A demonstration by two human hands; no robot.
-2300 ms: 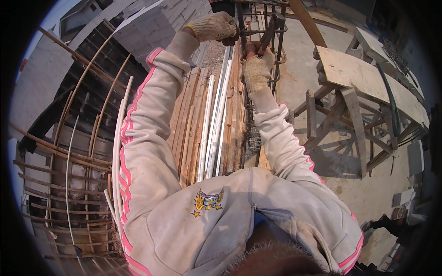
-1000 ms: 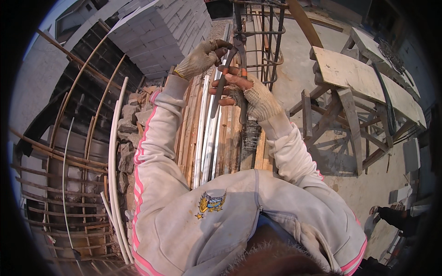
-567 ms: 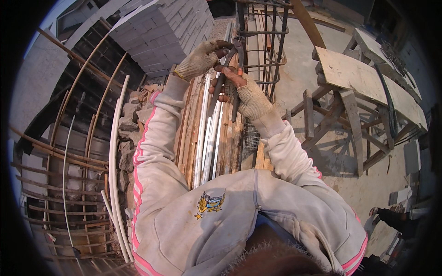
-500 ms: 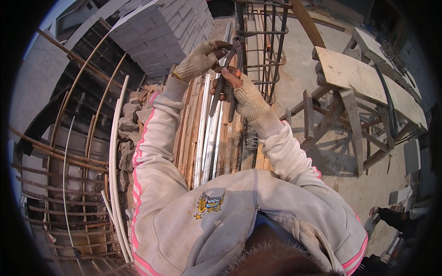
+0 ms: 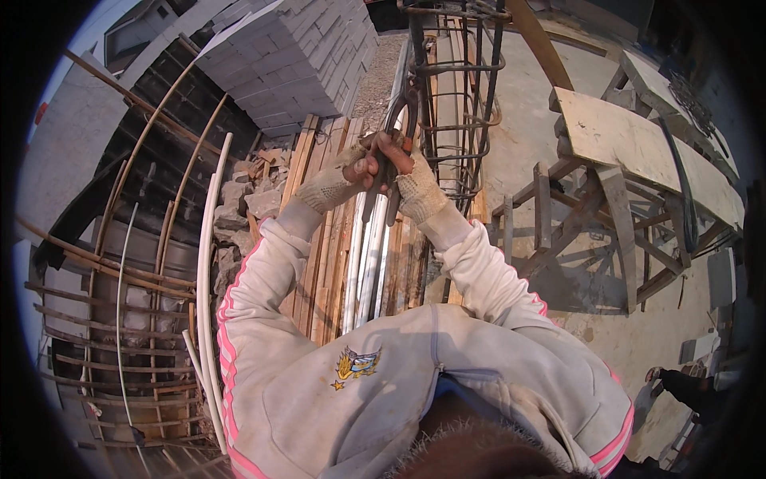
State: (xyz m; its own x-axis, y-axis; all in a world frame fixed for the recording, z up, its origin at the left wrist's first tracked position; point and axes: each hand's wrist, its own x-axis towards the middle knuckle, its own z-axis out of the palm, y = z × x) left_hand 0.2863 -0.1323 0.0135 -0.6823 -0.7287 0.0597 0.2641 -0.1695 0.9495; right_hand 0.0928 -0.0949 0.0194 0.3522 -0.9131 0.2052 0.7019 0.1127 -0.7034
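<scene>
1. The pincers stand at twelve o'clock, head pointing away from the chest, by the near-left bar of the rebar cage at one o'clock; contact is unclear.
2. The right hand, at one o'clock, wraps the handles, presumably because squeezing there works the jaws.
3. The left hand, at eleven o'clock, is curled against the tool, perhaps steadying it; its grip is hidden.
4. Both wrists angle inward, bringing the hands together.
</scene>
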